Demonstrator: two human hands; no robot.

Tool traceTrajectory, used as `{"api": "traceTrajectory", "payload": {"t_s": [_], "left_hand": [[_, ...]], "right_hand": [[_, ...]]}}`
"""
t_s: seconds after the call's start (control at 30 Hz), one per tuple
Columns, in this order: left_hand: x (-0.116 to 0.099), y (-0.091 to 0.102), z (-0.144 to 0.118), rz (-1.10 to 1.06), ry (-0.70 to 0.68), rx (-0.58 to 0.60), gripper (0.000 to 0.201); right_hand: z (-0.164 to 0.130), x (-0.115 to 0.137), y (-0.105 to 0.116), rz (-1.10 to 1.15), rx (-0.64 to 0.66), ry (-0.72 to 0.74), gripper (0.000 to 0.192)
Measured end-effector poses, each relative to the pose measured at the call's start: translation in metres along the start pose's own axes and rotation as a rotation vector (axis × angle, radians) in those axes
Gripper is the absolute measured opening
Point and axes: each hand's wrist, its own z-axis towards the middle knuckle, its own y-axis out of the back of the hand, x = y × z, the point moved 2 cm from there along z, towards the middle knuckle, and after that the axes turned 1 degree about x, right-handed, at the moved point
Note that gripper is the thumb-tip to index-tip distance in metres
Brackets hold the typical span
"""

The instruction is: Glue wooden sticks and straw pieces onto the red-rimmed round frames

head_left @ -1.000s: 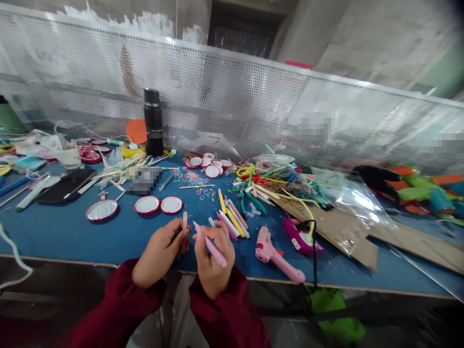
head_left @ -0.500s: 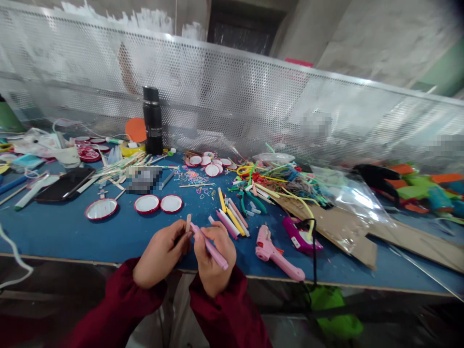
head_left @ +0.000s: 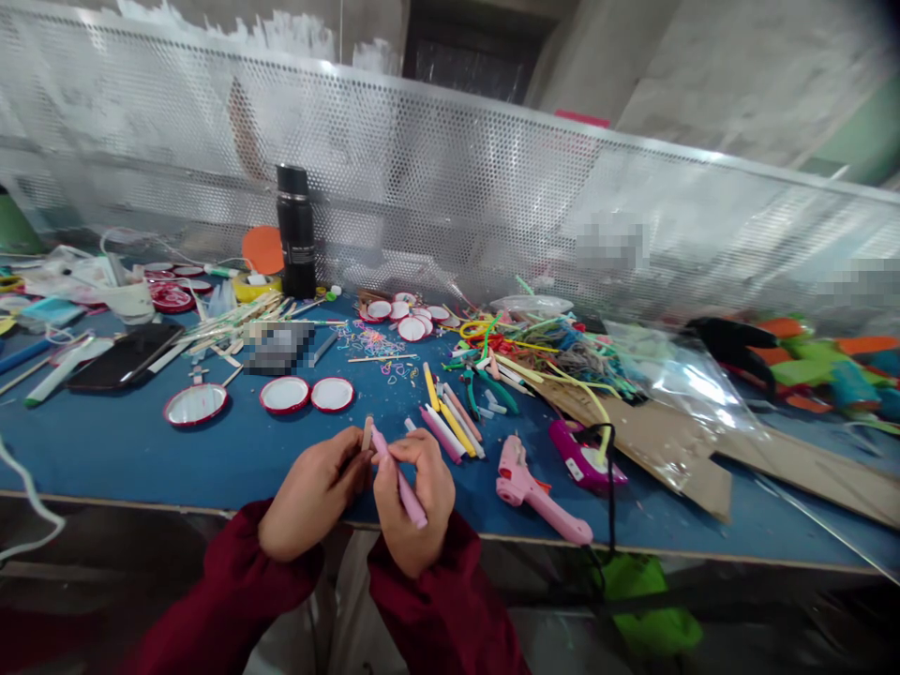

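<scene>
Between the fingers of my left hand [head_left: 316, 489] stands a small wooden craft stick [head_left: 367, 433], its rounded end poking up. My right hand [head_left: 420, 497] is closed around a pink marker [head_left: 409, 495], whose tip end meets or nearly meets the stick's upper part. Just beyond my right hand lie several loose markers [head_left: 456, 424] in pink, yellow and white. A pink glue gun [head_left: 538, 497] rests to the right of them. Ahead of my left hand are white, red-rimmed jar lids [head_left: 284, 395].
A black bottle [head_left: 296, 234] stands at the back by the perforated metal screen [head_left: 450, 187]. A phone [head_left: 127, 356] and a bundle of sticks lie left. To the right are green-handled pliers [head_left: 492, 389], a purple box [head_left: 580, 457], a tangle of coloured cords [head_left: 562, 352] and cardboard [head_left: 653, 441].
The pink marker has tilted steeper, its tip end shifting up along the craft stick and its rear end moving left. My left hand has stayed nearly still.
</scene>
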Motion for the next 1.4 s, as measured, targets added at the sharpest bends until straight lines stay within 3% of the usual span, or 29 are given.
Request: {"api": "traceTrajectory", "payload": {"t_s": [0.2,0.63,1.4], "left_hand": [[-0.0002,-0.0002,-0.0016,0.001,-0.021,-0.025,0.024],[0.0033,-0.0006,0.0006,0.013,-0.005,-0.038,0.026],[0.0005,-0.0007,0.0008,0.02,-0.014,-0.036,0.025]], "right_hand": [[-0.0011,-0.0013,-0.0016,0.062,0.071,-0.038,0.009],[-0.0016,-0.002,-0.0015,0.04,0.007,-0.047,0.008],[-0.0036,-0.002,-0.0037,0.006,0.036,-0.009,0.008]]}}
